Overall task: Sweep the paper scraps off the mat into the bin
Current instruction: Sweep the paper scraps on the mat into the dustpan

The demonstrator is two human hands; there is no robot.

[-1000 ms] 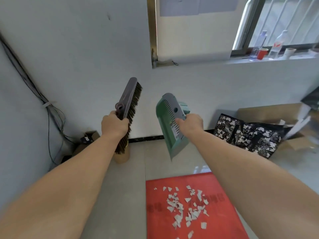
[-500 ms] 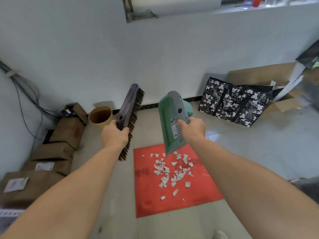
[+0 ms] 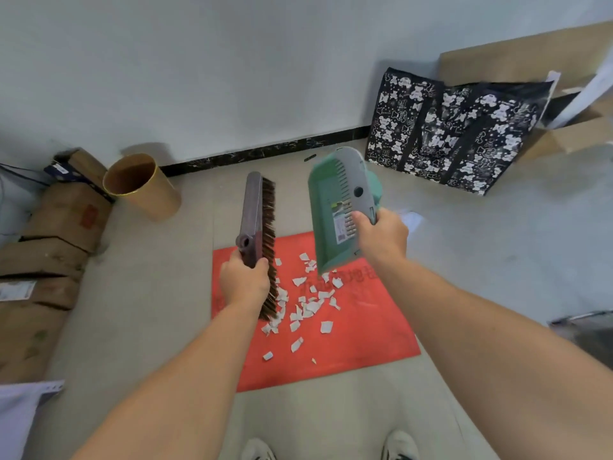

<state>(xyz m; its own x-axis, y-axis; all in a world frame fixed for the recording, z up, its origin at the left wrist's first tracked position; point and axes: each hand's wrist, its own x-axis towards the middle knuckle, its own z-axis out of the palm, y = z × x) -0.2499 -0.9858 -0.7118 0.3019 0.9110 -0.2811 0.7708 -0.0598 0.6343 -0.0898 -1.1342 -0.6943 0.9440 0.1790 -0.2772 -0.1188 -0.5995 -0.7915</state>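
Both hands are closed round tools held in the air. The left hand [image 3: 243, 282] grips the near end of a long, brown-bristled brush [image 3: 252, 214] with a dark plastic back, bristles facing right. The right hand [image 3: 381, 239] curls its fingers over the edge of a green plastic dustpan [image 3: 326, 224] with a grey toothed rim, the lip pointing down.

Brown cardboard boxes [image 3: 49, 260] are stacked along the left. A flat red rectangular mat [image 3: 365, 343] lies on the pale tiled floor [image 3: 481, 260] under the tools. A black bag with a white bear print [image 3: 447, 134] leans by the wall at the far right. The tan cylindrical bin [image 3: 146, 194], open-topped with a gold rim, stands by the wall, apart from the mat's far left corner and beside the boxes. Small white paper scraps [image 3: 308, 305], torn into irregular shapes, cluster on the mat's middle and left part, with a few strays nearer its front edge; all lie on the mat.
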